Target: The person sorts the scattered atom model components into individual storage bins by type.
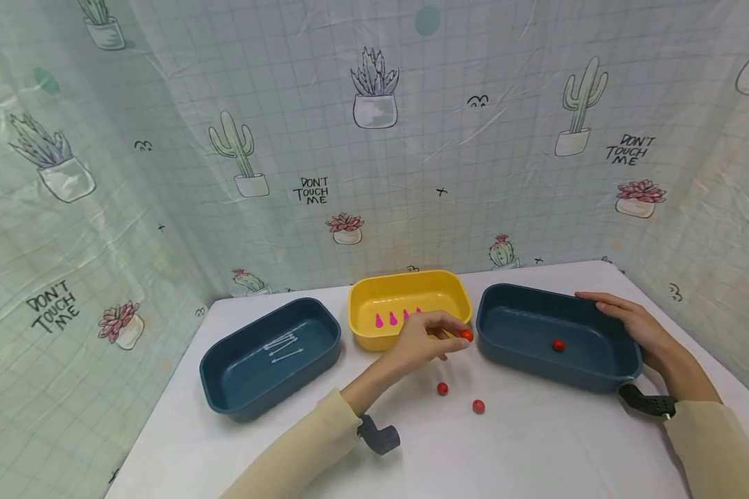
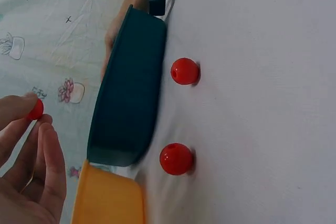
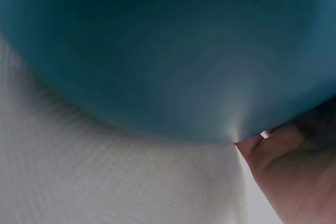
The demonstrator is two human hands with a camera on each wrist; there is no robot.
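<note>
My left hand [image 1: 419,341] pinches a small red bead [image 1: 467,335] between thumb and fingertips, just off the near left corner of the right dark blue bin [image 1: 514,329]. In the left wrist view the pinched bead [image 2: 35,109] shows between the fingers. Two more red beads, a nearer one [image 1: 478,407] and a farther one [image 1: 442,389], lie on the white table below that hand. Inside the right bin sits another red bead [image 1: 558,344]. My right hand [image 1: 643,326] rests against this bin's right end, fingers extended along the far corner; its thumb is hidden.
A yellow bin [image 1: 365,298] stands at the back middle, with several pink pieces [image 1: 392,319] inside. To the left, another dark blue bin [image 1: 237,374] holds several pale thin sticks [image 1: 287,350]. A patterned curtain [image 1: 412,173] rises behind the white table [image 1: 474,457].
</note>
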